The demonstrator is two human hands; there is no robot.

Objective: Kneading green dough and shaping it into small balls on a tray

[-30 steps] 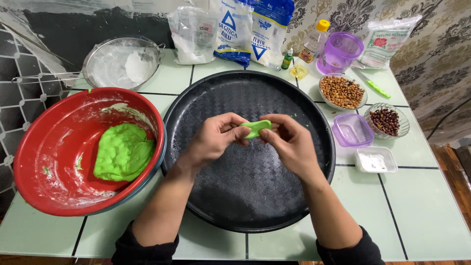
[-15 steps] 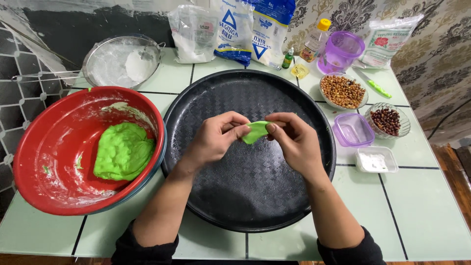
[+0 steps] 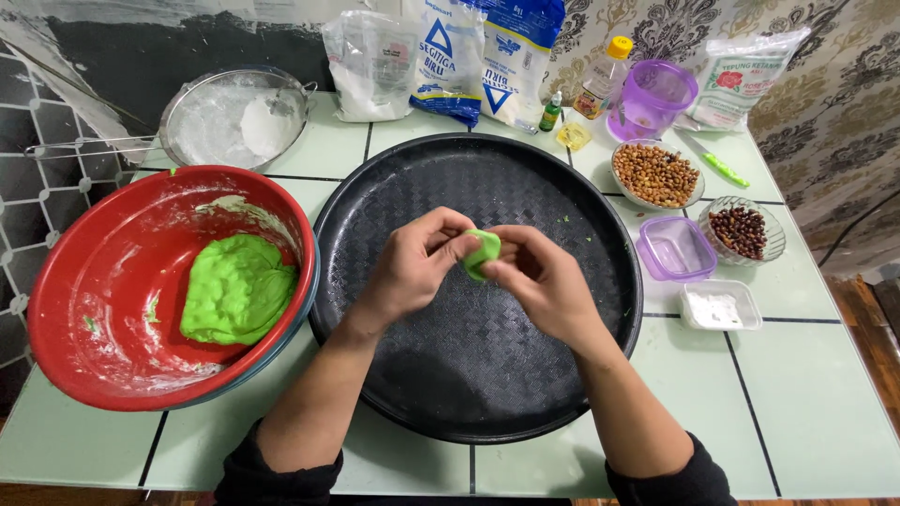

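Observation:
Both my hands meet over the middle of a round black tray (image 3: pixel 403 394). Between their fingertips is a small piece of green dough (image 3: pixel 484 251), pinched from both sides. My left hand (image 3: pixel 417 262) holds its left edge and my right hand (image 3: pixel 539 281) holds its right edge. The piece is partly hidden by my fingers. A larger lump of the same green dough (image 3: pixel 236 289) lies in a red bowl (image 3: pixel 94 281) to the left of the tray.
A metal sieve with white flour (image 3: pixel 234 117) stands at the back left. Flour bags (image 3: pixel 450 56), a small bottle (image 3: pixel 600 80) and a purple cup (image 3: pixel 652 98) line the back. Bowls of peanuts (image 3: pixel 656 175) and dark beans (image 3: pixel 742 230), a purple box (image 3: pixel 677 248), and a white tub (image 3: pixel 717 305) sit right.
The small dough piece has been turned and folded narrower between my fingers. Both hands stay over the tray's middle.

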